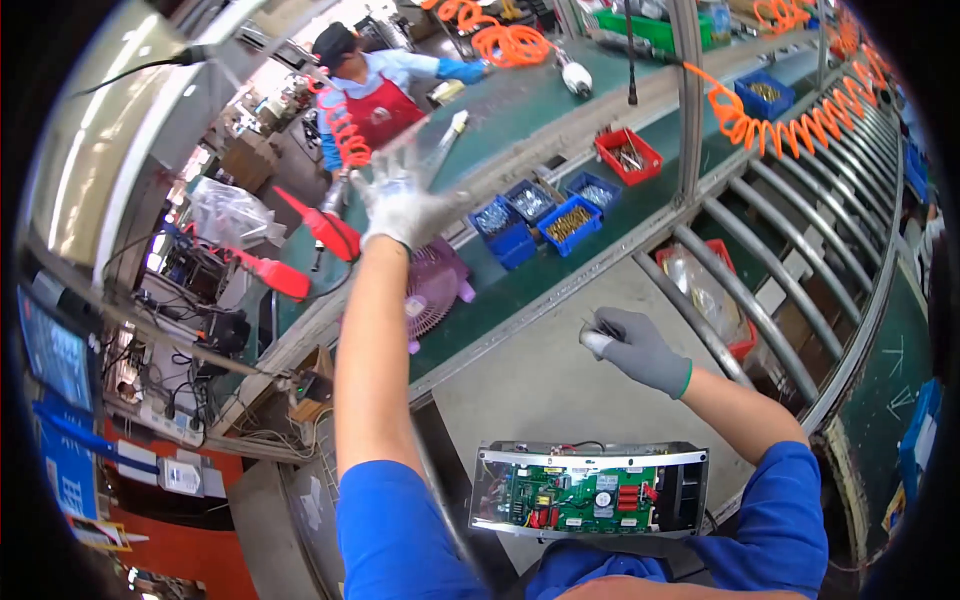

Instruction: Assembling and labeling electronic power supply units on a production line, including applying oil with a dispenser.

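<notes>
Left hand at 11 o'clock, fingers spread, apparently empty; red driver just off its 8 o'clock. Right hand, 4 o'clock, pinching dark bits. Circuit unit at 5 o'clock. Loose pinch could spill bits; careless left swing could knock driver.

Steel rollers run over a red crate at right; beyond, a co-worker wears a red apron.

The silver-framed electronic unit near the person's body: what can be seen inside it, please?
Inside the electronic unit: a green circuit board with red parts and a round white part. The board covers whatever lies beneath it.
</notes>
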The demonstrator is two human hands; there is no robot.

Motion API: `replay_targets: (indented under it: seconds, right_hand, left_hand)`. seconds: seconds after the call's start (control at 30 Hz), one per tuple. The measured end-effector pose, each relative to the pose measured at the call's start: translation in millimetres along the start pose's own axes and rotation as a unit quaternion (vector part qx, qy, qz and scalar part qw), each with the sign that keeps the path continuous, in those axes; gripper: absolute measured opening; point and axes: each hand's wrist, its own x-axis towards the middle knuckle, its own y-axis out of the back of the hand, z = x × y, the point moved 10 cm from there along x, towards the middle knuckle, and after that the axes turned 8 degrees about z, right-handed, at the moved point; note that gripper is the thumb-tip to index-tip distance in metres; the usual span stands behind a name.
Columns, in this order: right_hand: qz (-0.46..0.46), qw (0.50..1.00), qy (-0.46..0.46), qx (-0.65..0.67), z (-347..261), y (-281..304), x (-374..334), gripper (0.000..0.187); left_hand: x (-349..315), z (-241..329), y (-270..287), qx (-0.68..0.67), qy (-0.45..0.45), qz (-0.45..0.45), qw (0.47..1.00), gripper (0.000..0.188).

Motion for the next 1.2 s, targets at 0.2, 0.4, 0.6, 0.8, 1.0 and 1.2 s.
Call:
replay_targets:
  seconds: [0.2,0.4,0.6,0.8,1.0,1.2]
  right_hand:
    - [-0.005,0.991,-0.127,0.03,43,11,21,0.04]
    - [0.099,0.885,-0.193,0.412,2,-55,78,0.066]
    - [-0.009,0.911,-0.162,0.379,-54,-157,20,0.033]
    - [-0.171,0.966,-0.037,0.191,-175,-268,-113,0.027]
    - [-0.245,0.955,0.022,0.168,-211,-423,-230,0.038]
    - [-0.359,0.924,-0.112,0.068,-198,-546,-313,0.039]
  left_hand:
    - [-22,-4,-16,0.028,-0.052,0.048,0.997,0.031]
    - [-167,33,108,-0.042,-0.1,0.189,0.976,0.02]
    - [-345,14,160,-0.048,-0.063,0.063,0.995,0.033]
    - [-494,-103,203,-0.5,0.292,0.086,0.811,0.085]
    - [-652,-164,161,-0.741,0.469,0.162,0.453,0.026]
    - [-787,-238,173,-0.747,0.499,0.24,0.367,0.024]
